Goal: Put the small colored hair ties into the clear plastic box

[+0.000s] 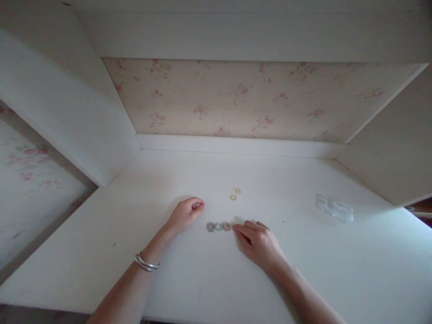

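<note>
A short row of small ring-shaped rolls, which look like tape, lies on the white desktop. From left to right come a grey-blue roll (pixel 210 227), a pale green roll (pixel 218 227) and a pink roll (pixel 227 226). At the row's right end, my right hand (pixel 258 240) has its thumb and forefinger closed on a small pale roll, mostly covered by the fingertips. My left hand (pixel 186 214) rests above and left of the row, fingers curled and thumb against forefinger; whatever is inside is hidden. Beyond the row lie thin yellow rings (pixel 233 197).
A crumpled clear plastic package (pixel 334 208) lies on the right of the white desktop (pixel 175 288). White side panels and a back ledge (pixel 236 145) enclose the desk, with flowered wallpaper behind. A tiny dark sliver (pixel 114 244) lies at the left.
</note>
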Demonstrator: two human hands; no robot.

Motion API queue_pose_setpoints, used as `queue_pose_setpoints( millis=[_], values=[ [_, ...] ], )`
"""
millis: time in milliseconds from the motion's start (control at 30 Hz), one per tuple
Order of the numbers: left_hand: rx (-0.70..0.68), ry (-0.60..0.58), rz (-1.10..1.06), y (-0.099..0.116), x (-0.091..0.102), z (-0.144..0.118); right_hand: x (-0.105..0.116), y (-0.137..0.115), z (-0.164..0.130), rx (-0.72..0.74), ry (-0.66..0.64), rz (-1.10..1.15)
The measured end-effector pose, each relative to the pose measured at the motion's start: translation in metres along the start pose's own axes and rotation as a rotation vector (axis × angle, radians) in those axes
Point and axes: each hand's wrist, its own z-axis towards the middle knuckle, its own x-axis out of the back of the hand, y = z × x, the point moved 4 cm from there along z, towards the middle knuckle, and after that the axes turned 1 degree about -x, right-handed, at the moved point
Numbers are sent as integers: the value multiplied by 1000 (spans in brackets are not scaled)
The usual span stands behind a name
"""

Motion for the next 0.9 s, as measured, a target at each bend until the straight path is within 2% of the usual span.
queue_pose_setpoints(
  millis=[100,200,267,333,433,567,733,900],
  values=[
    [14,3,20,-1,0,-1,4,3,0,-35,25,128],
    [27,26,55,3,-3,2,8,17,3,-159,127,328],
    [-2,-2,111,14,-11,7,12,32,7,-298,239,428],
    [-64,-81,162,31,-23,15,15,48,10,-447,346,492],
    [-168,-151,231,58,-39,32,17,64,15,-582,387,546],
    [-222,-181,350,71,-52,54,17,65,18,-564,330,562],
    [-235,-190,437,65,-61,67,17,59,20,-505,305,557],
    [-236,-199,468,64,-64,67,18,58,22,-494,284,508]
  ],
)
